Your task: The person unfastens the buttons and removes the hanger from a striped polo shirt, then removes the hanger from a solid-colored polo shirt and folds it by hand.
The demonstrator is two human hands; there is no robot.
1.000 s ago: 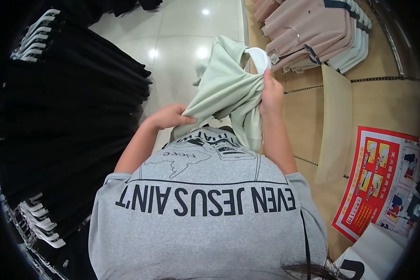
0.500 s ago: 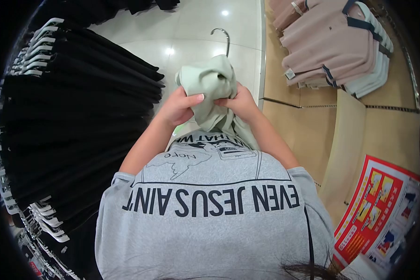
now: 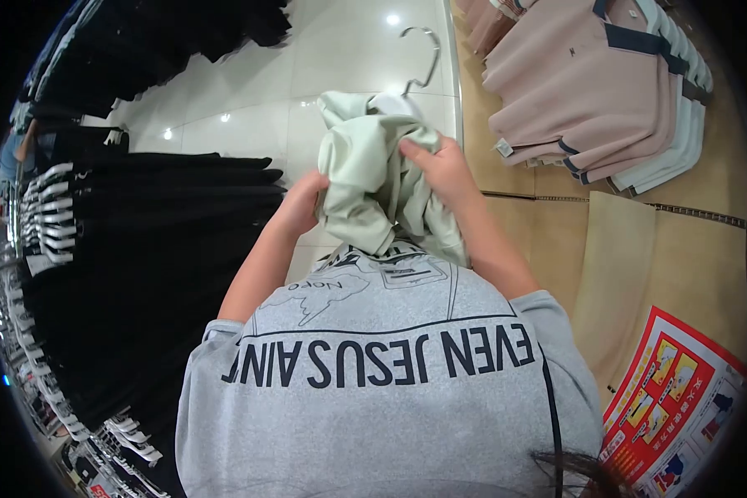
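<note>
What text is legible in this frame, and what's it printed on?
"EVEN JESUS AIN'T": large dark letters, seen upside down, on the person's grey T-shirt.
"Nope": small script on the T-shirt's graphic.
Line above it on the T-shirt: hidden by the pale green garment held in the left hand and right hand.
Red poster: characters too small to read.
Tag on the pink shirts: unreadable.

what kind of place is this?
Most likely a clothing shop: a rack of black garments on white hangers, folded pink shirts stacked on a wooden display table, and both hands gripping a pale green garment on a metal-hooked hanger.
</note>
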